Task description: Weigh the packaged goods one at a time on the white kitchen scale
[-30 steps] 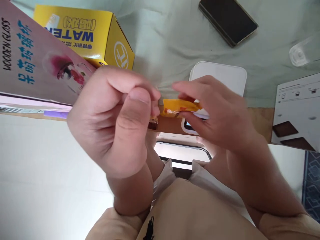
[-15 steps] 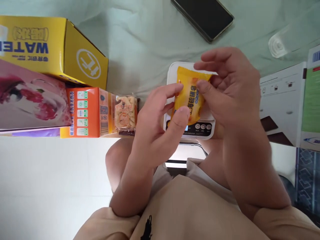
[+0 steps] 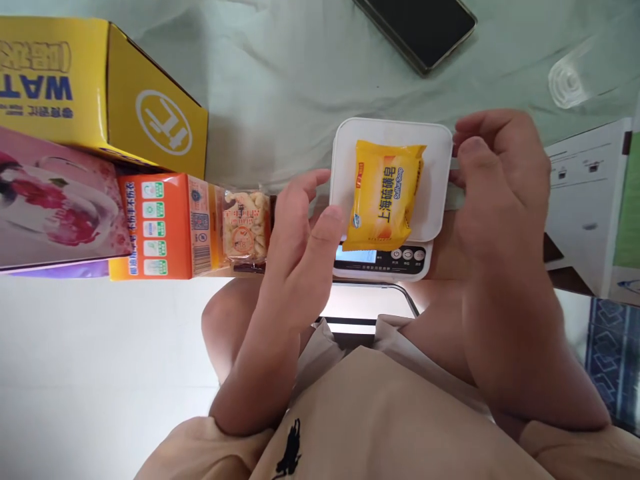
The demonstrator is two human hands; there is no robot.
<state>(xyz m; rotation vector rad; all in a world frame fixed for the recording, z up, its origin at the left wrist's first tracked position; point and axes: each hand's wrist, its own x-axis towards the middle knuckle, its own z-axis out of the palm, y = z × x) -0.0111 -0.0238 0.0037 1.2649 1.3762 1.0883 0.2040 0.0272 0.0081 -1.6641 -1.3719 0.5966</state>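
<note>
A yellow packet of sulfur soap (image 3: 385,193) lies on the white platform of a kitchen scale (image 3: 435,153), its lower left corner overhanging the lit display. My left hand (image 3: 305,247) is at the scale's left side, thumb and fingers apart, with nothing in it. On the other side, my right hand (image 3: 500,173) is by the platform's right edge, its fingers loosely curled and apart, holding nothing. Neither hand is on the soap.
At the left stand a yellow box (image 3: 155,113), a pink box (image 3: 60,200), an orange box (image 3: 155,227) and a wrapped snack (image 3: 245,227). A phone (image 3: 420,30) lies at the back on the green cloth. A clear plastic object (image 3: 567,83) and a white printed box (image 3: 585,207) are at the right.
Both hands have let go of the soap packet and moved apart, left hand to the left, right hand to the right. The soap now rests on the scale.
</note>
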